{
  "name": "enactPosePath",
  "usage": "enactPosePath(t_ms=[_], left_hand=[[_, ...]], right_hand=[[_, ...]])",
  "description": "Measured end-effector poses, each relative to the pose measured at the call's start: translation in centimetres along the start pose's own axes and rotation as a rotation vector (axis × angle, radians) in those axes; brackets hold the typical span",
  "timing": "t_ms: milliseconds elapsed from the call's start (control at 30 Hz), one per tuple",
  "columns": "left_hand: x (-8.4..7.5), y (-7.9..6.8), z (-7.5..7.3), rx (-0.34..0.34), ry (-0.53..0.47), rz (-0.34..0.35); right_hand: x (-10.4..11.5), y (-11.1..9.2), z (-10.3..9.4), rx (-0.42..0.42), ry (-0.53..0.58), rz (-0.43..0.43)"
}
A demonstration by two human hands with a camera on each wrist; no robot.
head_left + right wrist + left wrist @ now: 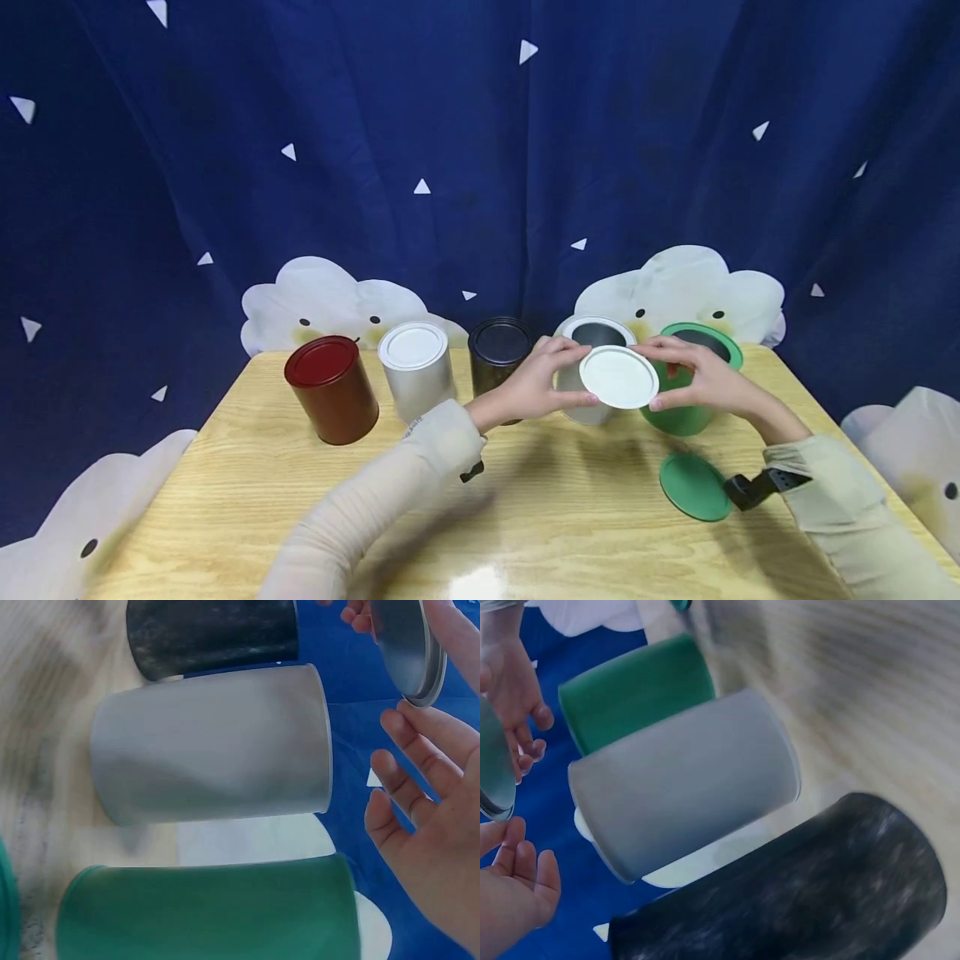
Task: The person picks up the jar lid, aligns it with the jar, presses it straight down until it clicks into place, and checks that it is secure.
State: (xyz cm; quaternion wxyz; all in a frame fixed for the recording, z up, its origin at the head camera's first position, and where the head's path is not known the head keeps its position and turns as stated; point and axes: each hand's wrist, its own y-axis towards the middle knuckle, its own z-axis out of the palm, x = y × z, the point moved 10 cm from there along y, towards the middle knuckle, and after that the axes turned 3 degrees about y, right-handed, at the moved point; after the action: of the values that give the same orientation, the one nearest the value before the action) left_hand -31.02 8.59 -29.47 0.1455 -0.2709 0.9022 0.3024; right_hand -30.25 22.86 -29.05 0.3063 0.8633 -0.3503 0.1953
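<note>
While both hands are raised at the right of centre in the head view, they hold one white lid [619,377] between them. The left hand [540,379] pinches the left edge of the lid with thumb and finger, and the right hand [697,379] pinches the right edge in the same manner. In the wrist views, the other fingers of the two hands are loosely bent, and the underside of the lid looks grey and shiny.

The lid is just in front of an uncovered pale can [214,746], whose dark inside appears above the lid in the head view. In both wrist views, blue background is visible between the lid and this can, so they are apart.

To the right of it stands a green can [681,408], also uncovered, partly behind the right hand. A green lid [695,487] lies in the lower right of the frame, on the wooden table [247,517]. Left of the hands, three covered cans stand in a row: a black can [501,343], a white can [416,383] and a dark red can [333,400]. A blue curtain [420,100] with white triangles and clouds fills the upper part.
</note>
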Motion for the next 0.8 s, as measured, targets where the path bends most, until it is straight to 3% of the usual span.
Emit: enactPosePath(t_ms=[300,800], left_hand=[[0.1,1.2,-0.9,0.051,-0.011,-0.015],[2.6,2.9,-1.4,0.077,-0.014,-0.086]], right_hand=[[0.0,1.1,-1.1,0.017,-0.018,0.018],[-2.0,3.8,-1.5,0.109,0.051,0.102]])
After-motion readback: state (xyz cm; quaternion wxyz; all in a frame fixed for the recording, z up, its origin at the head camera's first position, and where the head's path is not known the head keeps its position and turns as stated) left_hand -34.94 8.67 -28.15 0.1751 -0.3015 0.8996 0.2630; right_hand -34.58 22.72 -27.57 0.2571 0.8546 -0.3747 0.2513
